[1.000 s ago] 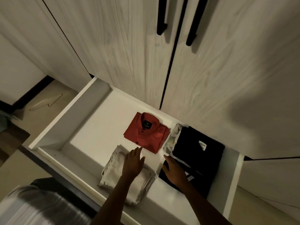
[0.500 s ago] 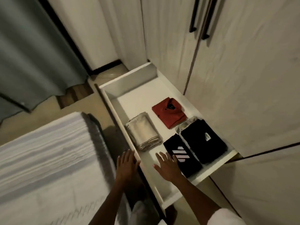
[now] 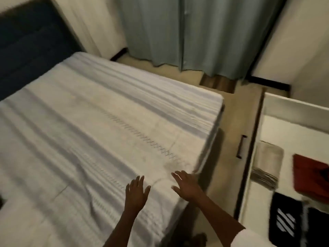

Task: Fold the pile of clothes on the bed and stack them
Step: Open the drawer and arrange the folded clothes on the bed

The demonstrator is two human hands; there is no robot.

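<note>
Your left hand [image 3: 136, 192] and right hand [image 3: 187, 186] hover flat, fingers spread, holding nothing, over the near corner of the white striped bed [image 3: 99, 132]. Folded beige cloth [image 3: 268, 163], red shirt [image 3: 310, 173] and black striped garment [image 3: 284, 218] lie side by side in the open white drawer [image 3: 293, 106].

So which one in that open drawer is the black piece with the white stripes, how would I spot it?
Start at the white drawer pulled open on the right, beside the bed. Four folded items show in it: a beige one at the front edge, a red one behind it. The striped black garment lies nearest the camera, the only one bearing slanted white bars; the other black piece shows none here.
</note>
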